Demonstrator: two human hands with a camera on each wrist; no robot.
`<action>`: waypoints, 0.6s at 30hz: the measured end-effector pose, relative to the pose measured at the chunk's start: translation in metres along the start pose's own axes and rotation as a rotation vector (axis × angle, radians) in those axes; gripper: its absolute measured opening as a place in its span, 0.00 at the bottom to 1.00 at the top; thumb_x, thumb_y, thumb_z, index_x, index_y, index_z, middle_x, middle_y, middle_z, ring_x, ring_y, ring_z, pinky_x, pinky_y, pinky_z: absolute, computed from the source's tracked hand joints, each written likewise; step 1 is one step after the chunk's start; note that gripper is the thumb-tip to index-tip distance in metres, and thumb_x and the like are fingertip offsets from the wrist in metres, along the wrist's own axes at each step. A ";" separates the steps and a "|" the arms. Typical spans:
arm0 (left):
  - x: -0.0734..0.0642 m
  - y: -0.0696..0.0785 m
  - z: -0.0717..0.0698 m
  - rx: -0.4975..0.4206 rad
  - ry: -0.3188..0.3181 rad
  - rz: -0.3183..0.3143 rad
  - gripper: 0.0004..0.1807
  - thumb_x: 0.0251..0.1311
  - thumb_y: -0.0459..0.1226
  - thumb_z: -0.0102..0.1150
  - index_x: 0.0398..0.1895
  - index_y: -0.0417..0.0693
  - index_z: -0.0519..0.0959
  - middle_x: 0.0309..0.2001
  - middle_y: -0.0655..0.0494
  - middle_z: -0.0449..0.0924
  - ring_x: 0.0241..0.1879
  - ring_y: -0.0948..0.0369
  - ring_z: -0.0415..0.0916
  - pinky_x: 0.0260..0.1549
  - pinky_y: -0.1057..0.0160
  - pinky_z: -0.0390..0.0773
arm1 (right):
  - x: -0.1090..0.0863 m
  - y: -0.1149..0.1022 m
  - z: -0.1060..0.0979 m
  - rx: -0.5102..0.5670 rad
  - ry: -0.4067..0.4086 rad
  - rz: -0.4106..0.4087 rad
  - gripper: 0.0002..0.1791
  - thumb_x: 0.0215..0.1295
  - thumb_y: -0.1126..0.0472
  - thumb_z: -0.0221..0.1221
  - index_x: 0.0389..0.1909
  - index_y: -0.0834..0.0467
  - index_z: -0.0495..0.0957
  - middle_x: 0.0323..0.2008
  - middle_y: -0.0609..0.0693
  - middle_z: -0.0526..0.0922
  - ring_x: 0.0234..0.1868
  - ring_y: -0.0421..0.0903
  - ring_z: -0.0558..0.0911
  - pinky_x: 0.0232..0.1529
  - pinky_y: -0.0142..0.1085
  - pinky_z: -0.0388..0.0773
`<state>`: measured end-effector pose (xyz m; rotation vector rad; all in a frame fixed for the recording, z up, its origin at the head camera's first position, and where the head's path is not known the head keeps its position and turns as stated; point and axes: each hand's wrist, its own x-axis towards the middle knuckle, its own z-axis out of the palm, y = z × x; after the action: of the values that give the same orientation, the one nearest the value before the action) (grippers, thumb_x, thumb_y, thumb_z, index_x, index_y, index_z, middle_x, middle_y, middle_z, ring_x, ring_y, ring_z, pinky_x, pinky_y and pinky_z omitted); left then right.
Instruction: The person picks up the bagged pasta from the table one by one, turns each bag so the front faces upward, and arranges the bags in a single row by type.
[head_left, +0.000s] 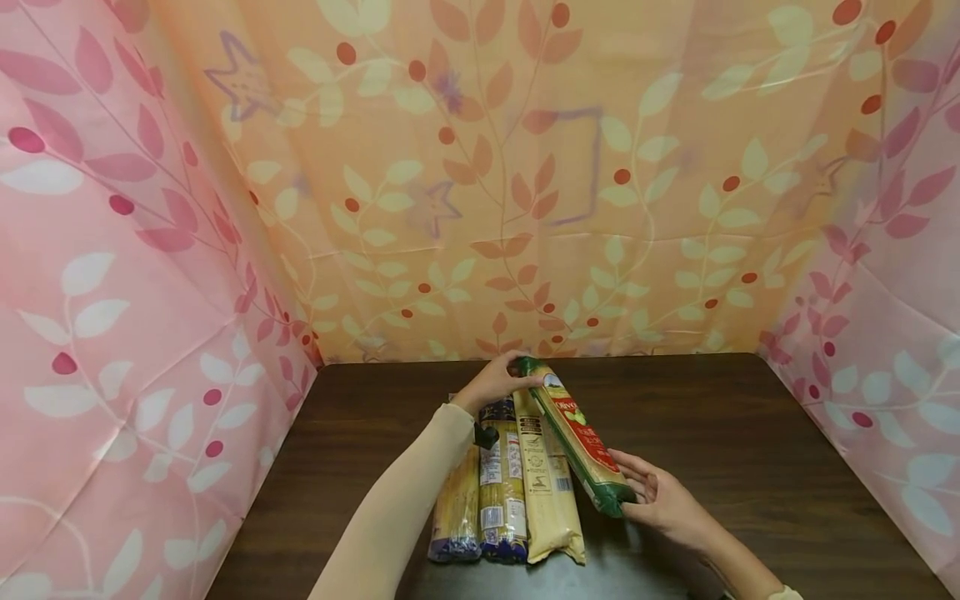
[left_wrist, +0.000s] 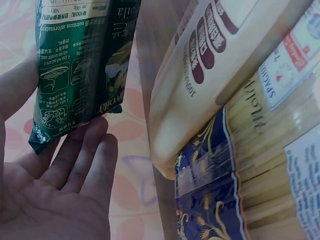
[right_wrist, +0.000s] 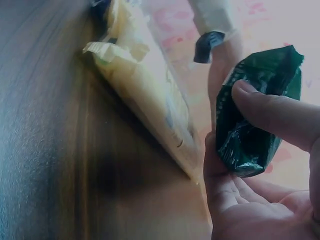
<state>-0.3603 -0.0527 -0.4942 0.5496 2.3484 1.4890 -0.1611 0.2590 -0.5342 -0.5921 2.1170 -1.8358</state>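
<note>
Both hands hold a green, red and clear packet of noodles (head_left: 581,429) at a slant, raised over the table. My left hand (head_left: 495,382) grips its far end, thumb on one side and fingers on the other. At the near end, my right hand (head_left: 669,502) pinches the green wrapper; in the right wrist view the thumb presses on the dark green end (right_wrist: 257,132). Left of it lie a cream pasta packet (head_left: 551,500), a blue-ended spaghetti packet (head_left: 502,492) and another clear pasta packet (head_left: 456,512), side by side. The left forearm hides part of the leftmost one.
The dark wooden table (head_left: 750,433) runs back to an orange patterned curtain (head_left: 495,192). Pink patterned cloth (head_left: 135,333) stands along the left side, and more pink cloth (head_left: 885,350) along the right.
</note>
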 end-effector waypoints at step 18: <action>0.003 -0.004 0.015 -0.056 -0.010 -0.003 0.31 0.70 0.51 0.73 0.73 0.59 0.76 0.80 0.47 0.65 0.69 0.50 0.77 0.66 0.43 0.78 | -0.006 0.000 0.000 0.040 0.002 -0.011 0.47 0.71 0.71 0.67 0.79 0.79 0.48 0.72 0.73 0.69 0.63 0.29 0.79 0.58 0.28 0.81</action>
<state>-0.3569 -0.0412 -0.5044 0.5375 2.2920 1.5416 -0.1561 0.2619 -0.5346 -0.5944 2.0773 -1.8804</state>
